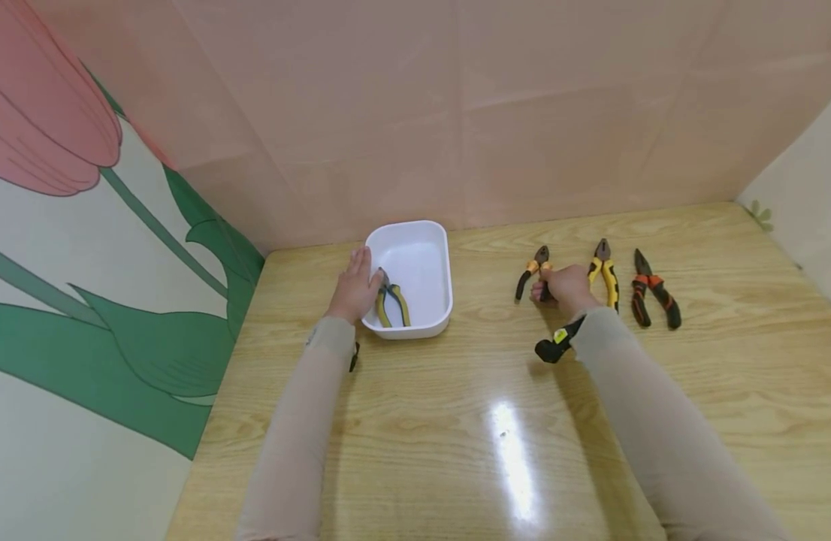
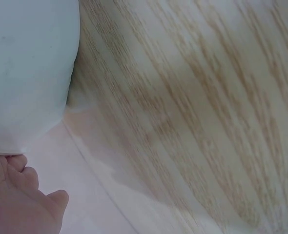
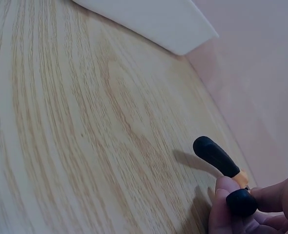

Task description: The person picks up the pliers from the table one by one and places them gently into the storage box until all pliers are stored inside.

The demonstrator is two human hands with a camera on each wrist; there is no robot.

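Note:
My left hand (image 1: 353, 291) rests against the left rim of a white plastic bin (image 1: 449, 279), its fingers mostly straight. Inside the bin lies a pair of pliers (image 1: 403, 304) with yellow and dark handles. Farther right, my right hand (image 1: 569, 287) pinches one handle of small pliers (image 1: 541, 255) with black and orange handles, whose jaws point away from me. The right wrist view shows the other black handle (image 3: 215, 153) sticking out free, just above the wood. Part of the gripped handle is hidden by the fingers.
To the right of my right hand lie pliers (image 1: 611, 282) with yellow and black handles, partly overlapped by the hand. Long-nose pliers (image 1: 642, 263) with red and black handles are beyond them. A pinkish covering (image 1: 497, 150) rises behind the wooden table (image 1: 442, 421).

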